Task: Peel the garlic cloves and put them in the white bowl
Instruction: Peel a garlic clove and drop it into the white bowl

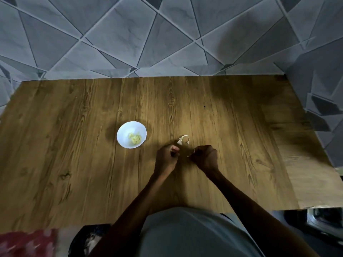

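Our left hand pinches what looks like a clove; our right hand is curled tight, on what we cannot tell. The bowl sits near, left and slightly ahead, nearer the left hand.

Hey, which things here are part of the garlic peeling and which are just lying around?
In the job: white bowl; peeled cloves in it; garlic skin on the table; left hand and right hand, fingers curled, contents unclear.
Lying about: red cloth; dark metal object, near right.
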Motion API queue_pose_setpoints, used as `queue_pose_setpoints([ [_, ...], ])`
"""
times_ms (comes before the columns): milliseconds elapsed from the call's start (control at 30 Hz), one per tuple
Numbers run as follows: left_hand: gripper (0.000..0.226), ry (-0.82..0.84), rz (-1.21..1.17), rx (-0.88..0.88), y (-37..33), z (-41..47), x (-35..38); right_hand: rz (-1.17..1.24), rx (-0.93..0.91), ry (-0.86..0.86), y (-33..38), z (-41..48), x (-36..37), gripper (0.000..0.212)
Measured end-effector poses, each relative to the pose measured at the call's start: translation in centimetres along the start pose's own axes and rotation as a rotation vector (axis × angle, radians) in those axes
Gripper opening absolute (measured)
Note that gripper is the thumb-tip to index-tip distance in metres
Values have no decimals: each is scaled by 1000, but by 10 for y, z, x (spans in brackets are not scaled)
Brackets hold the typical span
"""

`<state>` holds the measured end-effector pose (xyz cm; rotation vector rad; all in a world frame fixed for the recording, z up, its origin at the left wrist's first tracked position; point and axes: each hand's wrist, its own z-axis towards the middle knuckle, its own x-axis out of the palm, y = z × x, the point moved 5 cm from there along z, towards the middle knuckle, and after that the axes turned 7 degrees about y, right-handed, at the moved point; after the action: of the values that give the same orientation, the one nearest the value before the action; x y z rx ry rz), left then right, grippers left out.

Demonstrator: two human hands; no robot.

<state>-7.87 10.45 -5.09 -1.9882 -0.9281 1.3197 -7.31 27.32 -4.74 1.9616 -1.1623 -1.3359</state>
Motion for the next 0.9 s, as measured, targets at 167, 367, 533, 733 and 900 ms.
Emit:
queue_pose_setpoints([
  [167, 55, -17, 455, -2, 14, -11, 0, -267, -40, -88, 9, -3, 5, 27],
  [367, 64, -40, 540, 21, 14, -16, -3, -542, 6, -55, 25, -2, 13, 13],
  [533, 63, -46, 542, 19, 12, -16, -3, -643, -1, -10, 32, -4, 19, 21],
  [733, 63, -31, 559, 10, 11, -16, -2, -744, -33, 28, 37, -5, 24, 38],
  [900, 37, -17, 234, 76, 4, -18, -3, -606, -55, 9, 33, -9, 15, 23],
])
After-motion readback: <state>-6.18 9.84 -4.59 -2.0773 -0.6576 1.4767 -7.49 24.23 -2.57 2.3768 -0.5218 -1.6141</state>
